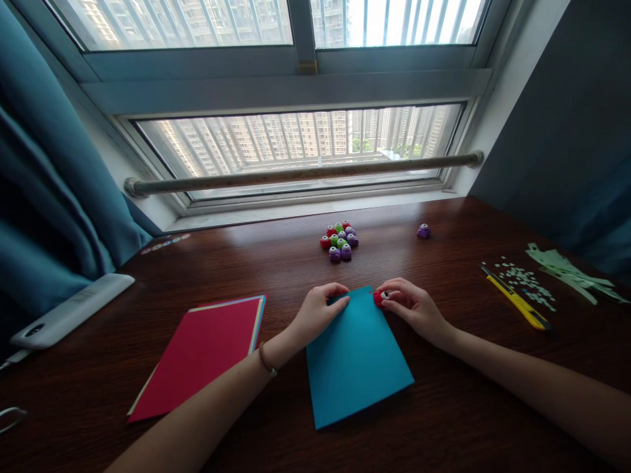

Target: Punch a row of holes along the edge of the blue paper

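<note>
A blue sheet of paper [359, 368] lies at a slant on the dark wooden table in front of me. My left hand [323, 305] grips its far left edge between thumb and fingers. At the paper's far right corner, my right hand [411, 305] pinches a small red craft punch [379, 298], which touches the edge there. A small mark shows on the paper just beside the punch; I cannot tell whether it is a cut-out. Farther back stands a cluster of red, green and purple craft punches [340, 240], and one purple craft punch [423, 230] sits apart to the right.
Left of the blue sheet is a stack of coloured paper [207, 355], red on top. A yellow utility knife [517, 302], tiny paper bits [527, 282] and pale green strips [572, 269] lie at right. A white device [73, 309] rests at far left, below the curtain.
</note>
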Demonstrator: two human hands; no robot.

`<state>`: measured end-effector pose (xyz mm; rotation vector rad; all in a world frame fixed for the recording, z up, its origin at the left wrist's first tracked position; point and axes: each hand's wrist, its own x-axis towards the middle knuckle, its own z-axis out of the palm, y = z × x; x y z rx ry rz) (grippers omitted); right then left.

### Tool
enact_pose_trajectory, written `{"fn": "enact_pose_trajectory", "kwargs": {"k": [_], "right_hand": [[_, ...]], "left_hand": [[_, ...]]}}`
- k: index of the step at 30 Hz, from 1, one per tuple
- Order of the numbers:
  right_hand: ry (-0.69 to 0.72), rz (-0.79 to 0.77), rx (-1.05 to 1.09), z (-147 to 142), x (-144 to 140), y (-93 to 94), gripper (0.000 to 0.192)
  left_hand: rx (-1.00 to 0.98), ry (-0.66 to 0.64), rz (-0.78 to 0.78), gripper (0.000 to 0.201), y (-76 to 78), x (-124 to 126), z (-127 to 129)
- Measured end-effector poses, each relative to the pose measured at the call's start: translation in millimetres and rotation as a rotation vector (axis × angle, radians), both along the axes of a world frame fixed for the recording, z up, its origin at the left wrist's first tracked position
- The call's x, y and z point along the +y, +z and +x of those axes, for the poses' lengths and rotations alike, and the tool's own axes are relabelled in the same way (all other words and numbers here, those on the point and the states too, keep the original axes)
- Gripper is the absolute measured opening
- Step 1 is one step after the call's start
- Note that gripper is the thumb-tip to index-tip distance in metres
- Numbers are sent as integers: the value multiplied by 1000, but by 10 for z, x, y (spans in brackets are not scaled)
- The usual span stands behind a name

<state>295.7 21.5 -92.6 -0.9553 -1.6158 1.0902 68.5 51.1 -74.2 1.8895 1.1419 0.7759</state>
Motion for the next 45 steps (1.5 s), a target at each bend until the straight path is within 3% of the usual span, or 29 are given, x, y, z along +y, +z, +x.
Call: {"fn": "enact_pose_trajectory", "kwargs": {"k": [21,28,35,39,45], "right_hand": [[39,95,-178,-16,-101,49,23],[17,113,-242,-32,-106,28,20],[-26,203,-372,-21,-113,39,15],[-49,191,-384,-17,-115,37,14],[-30,229,-396,-8,-96,32,14]], "left_hand": [[45,-24,78,13,2,-56,18],[265,-9,204,15,-72,-112,39],[554,32,519,50,25,-386,161],[581,-3,495,65,23,-496,205],[551,-34,443,54,-86,-457,202]]}}
